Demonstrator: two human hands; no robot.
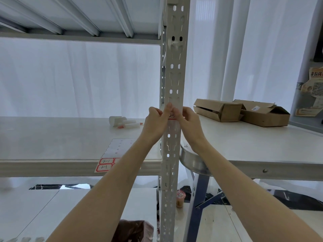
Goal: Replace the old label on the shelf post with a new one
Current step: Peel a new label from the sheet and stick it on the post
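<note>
White curtains [78, 75] behind, label [172, 117] on shelf post [175, 70], pinched by left hand [155, 121] and right hand [188, 121]

Bright, flat daylight through sheer white curtains [78, 75] behind, slightly blown out; shadows soft. Faint sheen on the glossy white shelf board [52, 135]. Wide-angle stretch at edges, perforated pale grey metal shelf post [174, 75] tapers upward. The red-bordered white paper label [171, 116] is soft, writing unreadable.

- Each of the two red-bordered stickers [104, 164] on the sheet [120, 147] carries a handwritten mark that looks like "21".
- On the label [172, 117] on the shelf post [174, 75], the handwriting is half-covered and unreadable.
- On the paper [313, 88] at far right, the print is too blurred to read.
</note>
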